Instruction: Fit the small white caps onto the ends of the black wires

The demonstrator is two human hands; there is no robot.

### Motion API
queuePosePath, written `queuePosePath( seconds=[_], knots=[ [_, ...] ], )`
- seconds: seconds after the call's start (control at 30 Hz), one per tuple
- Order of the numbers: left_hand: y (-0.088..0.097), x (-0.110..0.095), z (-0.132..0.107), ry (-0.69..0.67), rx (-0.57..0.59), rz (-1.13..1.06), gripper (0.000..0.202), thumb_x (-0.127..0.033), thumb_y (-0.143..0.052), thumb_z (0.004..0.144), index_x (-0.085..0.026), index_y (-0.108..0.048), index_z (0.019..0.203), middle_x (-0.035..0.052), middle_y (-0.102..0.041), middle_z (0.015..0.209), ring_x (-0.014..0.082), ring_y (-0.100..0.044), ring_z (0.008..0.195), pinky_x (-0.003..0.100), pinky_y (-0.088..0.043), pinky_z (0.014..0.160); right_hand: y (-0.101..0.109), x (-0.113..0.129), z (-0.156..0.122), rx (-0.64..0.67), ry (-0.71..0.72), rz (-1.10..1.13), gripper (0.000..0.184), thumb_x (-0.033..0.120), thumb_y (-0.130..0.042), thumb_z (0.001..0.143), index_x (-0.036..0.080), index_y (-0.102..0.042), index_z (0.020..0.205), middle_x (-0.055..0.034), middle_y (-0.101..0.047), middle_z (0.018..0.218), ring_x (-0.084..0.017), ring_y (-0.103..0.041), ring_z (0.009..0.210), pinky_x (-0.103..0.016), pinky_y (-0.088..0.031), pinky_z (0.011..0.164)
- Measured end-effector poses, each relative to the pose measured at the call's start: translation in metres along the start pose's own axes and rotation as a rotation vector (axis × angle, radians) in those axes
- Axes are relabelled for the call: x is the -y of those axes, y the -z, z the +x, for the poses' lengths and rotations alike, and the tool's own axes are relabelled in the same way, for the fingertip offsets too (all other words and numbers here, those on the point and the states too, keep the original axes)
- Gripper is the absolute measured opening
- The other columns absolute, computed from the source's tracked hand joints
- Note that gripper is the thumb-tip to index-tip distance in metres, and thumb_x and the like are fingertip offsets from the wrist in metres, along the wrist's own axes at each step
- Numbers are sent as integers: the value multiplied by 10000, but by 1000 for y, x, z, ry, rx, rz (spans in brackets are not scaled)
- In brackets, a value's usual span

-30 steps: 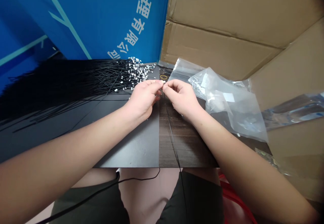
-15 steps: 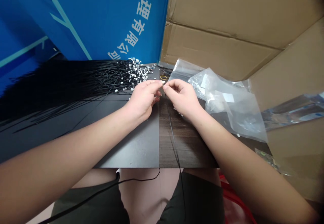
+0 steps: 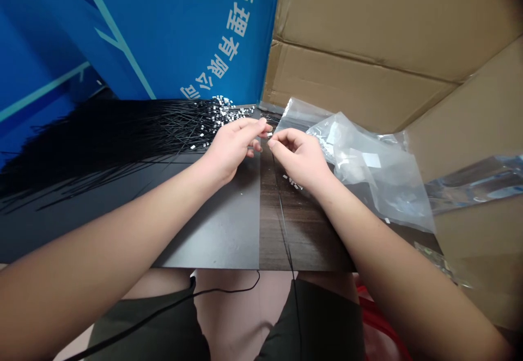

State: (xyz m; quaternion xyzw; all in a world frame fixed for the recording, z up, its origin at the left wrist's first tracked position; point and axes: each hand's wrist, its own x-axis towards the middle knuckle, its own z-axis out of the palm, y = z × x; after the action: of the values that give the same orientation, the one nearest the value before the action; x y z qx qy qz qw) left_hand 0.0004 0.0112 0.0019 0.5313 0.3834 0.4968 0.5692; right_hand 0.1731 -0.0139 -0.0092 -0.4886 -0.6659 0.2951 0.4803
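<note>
My right hand [image 3: 302, 157] pinches the end of a thin black wire with a small white connector [image 3: 269, 134] at its tip, which sticks up just above the thumb and forefinger. Below this grip, a black wire [image 3: 284, 225] runs down over the table edge. Close on the left is my left hand [image 3: 235, 146], its thumb and forefinger by the connector and the other fingers loosely apart; I see nothing held in it. Beyond that hand lies a big bundle of black wires [image 3: 134, 127] with white connectors [image 3: 220, 111] at their ends.
Clear plastic bags [image 3: 379, 170] lie on the right, against a cardboard box [image 3: 359, 78]. Several white bits [image 3: 292, 182] lie beside my right wrist. A blue printed panel [image 3: 171, 29] stands behind the bundle. The dark table [image 3: 229, 236] ends before my knees.
My left fingers have loosened from the connector and shifted slightly up from it. The right hand still pinches the wire's end. The whole view has shifted slightly.
</note>
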Motion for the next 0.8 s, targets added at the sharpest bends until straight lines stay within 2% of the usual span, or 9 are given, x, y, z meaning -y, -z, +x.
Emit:
queuePosePath(
  seconds=[0.13,0.27,0.47,0.8],
  knots=[
    [10,-3,5,-58,69,181,342,-515,-837,828,-177,-795,864,53,-723,843,109,-563,671,240,-392,585,2,4,0,23,-12,24,151,325,-681,889,194,-685,814,7,-649,758,-123,-515,667,-308,-413,655],
    [16,-4,9,-51,142,227,345,-512,-837,832,-170,-788,837,24,-647,683,107,-533,618,247,-360,568,3,7,-1,49,-35,34,185,350,-690,884,187,-690,796,5,-648,744,-122,-507,663,-309,-401,647],
    [19,-5,11,-74,155,234,277,-427,-857,798,-161,-779,802,21,-651,676,107,-539,621,249,-375,583,6,11,0,70,-68,51,171,332,-699,855,182,-697,773,1,-661,750,-121,-511,679,-310,-409,664],
    [17,-6,9,-82,158,252,268,-413,-853,773,-161,-763,767,19,-664,681,112,-550,627,257,-385,597,6,9,1,77,-101,67,199,370,-722,841,195,-684,755,22,-603,701,-122,-479,662,-323,-419,678]
  ],
)
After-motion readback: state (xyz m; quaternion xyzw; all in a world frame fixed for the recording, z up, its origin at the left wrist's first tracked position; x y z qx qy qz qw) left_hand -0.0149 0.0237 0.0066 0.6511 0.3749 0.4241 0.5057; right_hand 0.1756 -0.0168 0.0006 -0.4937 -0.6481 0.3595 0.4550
